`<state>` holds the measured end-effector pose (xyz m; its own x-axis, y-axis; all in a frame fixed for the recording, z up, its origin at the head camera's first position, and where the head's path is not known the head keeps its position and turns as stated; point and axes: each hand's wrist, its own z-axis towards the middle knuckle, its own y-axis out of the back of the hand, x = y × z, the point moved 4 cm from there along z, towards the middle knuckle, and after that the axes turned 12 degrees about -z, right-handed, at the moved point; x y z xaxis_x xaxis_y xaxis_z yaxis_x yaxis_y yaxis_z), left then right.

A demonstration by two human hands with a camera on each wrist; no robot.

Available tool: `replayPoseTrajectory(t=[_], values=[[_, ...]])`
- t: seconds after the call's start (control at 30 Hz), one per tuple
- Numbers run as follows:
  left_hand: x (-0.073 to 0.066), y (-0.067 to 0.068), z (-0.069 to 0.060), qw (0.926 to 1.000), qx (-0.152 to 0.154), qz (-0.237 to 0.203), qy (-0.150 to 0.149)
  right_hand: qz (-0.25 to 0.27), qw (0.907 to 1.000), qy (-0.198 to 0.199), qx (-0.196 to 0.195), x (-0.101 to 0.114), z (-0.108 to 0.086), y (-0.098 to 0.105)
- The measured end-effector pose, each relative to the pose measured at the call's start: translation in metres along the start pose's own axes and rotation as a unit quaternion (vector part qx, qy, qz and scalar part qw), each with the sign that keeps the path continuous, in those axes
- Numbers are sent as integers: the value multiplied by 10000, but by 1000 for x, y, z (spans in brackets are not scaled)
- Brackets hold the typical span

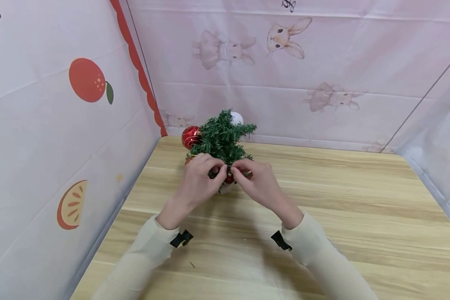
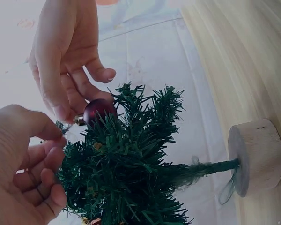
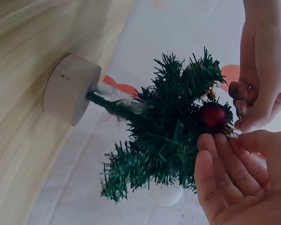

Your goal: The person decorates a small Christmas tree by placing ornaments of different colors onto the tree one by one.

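A small green artificial Christmas tree (image 1: 221, 137) stands on a round wooden base (image 2: 260, 154). A dark red bauble (image 3: 213, 117) with a gold cap sits against its near branches. My left hand (image 1: 200, 177) pinches with thumb and forefinger just beside the cap, at what looks like the bauble's thin hanging loop. From the other side my right hand (image 1: 262, 183) pinches at the same loop by the cap, its other fingers under the bauble in the right wrist view. The loop itself is mostly hidden by the fingertips.
A shiny red bauble (image 1: 191, 137) hangs on the tree's left, a white bauble (image 1: 237, 118) behind it, and an orange one (image 1: 189, 160) lower left. Printed cloth walls (image 1: 322, 54) enclose the wooden table (image 1: 341, 200). A small dark sliver (image 1: 192, 264) lies near the front.
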<state>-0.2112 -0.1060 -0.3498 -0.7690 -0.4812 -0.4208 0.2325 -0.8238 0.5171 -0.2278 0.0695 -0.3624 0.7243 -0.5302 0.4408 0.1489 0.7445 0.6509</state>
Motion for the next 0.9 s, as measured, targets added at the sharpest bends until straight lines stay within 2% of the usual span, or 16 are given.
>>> replayPoseTrajectory(t=[0.17, 0.33, 0.47, 0.6, 0.9], values=[[3, 2, -1, 9989, -424, 7, 196, -125, 9998, -103, -141, 1, 5, -4], [4, 4, -1, 9971, -631, 126, 402, -283, 9989, -297, -213, 2, 8, -8], [6, 4, -2, 9963, -662, 197, 510, -330, 9985, -365, -244, 3, 10, -10], [8, 4, -2, 9963, -678, 202, 494, -360, 9982, -395, -262, 3, 12, -12], [11, 4, -1, 9956, -540, 390, 666, -526, 9959, -677, -298, 1, 14, -17]])
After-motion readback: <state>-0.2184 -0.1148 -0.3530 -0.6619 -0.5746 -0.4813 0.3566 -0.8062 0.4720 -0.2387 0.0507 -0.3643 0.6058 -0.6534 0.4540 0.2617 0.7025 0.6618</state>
